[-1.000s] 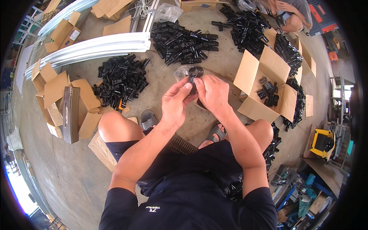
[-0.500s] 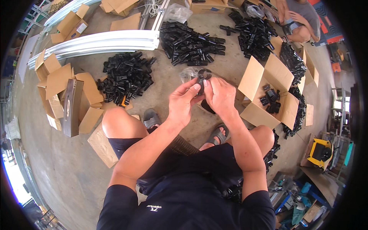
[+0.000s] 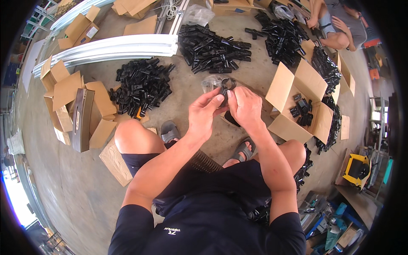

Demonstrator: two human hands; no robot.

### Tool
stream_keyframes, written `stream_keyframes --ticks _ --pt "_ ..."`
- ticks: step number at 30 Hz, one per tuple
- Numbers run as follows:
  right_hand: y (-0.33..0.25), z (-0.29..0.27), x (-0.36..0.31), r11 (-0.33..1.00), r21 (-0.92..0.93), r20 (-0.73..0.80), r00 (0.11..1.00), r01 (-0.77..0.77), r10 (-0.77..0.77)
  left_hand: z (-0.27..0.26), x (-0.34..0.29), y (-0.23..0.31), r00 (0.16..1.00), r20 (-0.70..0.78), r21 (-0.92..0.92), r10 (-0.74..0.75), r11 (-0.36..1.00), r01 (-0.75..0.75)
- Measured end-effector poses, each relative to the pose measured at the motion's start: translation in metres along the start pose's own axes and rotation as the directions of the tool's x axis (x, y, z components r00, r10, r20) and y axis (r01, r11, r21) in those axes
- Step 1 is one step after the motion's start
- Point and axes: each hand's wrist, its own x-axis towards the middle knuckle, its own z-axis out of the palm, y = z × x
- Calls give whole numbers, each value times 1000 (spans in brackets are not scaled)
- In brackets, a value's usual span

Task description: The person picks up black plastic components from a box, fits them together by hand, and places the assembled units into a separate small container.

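A seated worker's left hand (image 3: 204, 114) pinches a small black plastic fitting (image 3: 225, 87) by fingertip, while the right hand (image 3: 245, 107) closes round its lower body, above the concrete floor (image 3: 85, 182) between a left-hand heap of black parts (image 3: 142, 85) and an open cardboard box (image 3: 297, 102). The piece looks light, rigid and smooth; its ringed end seems best gripped at the rim.

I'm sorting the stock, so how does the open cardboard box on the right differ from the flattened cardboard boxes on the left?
The open cardboard box stands with flaps spread and holds a few black parts. The flattened cardboard boxes lie folded and overlapping, holding nothing visible. Both are plain brown cardboard on the concrete floor.
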Motion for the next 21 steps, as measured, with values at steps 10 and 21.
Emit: stream_keyframes --ticks 10,21 --pt "-15 -8 4 996 41 55 995 -79 77 -6 4 0 1000 -18 -19 6 1000 -6" --pt "-18 -3 5 972 147 90 981 -183 171 -11 7 0 996 -79 -26 -32 999 30"
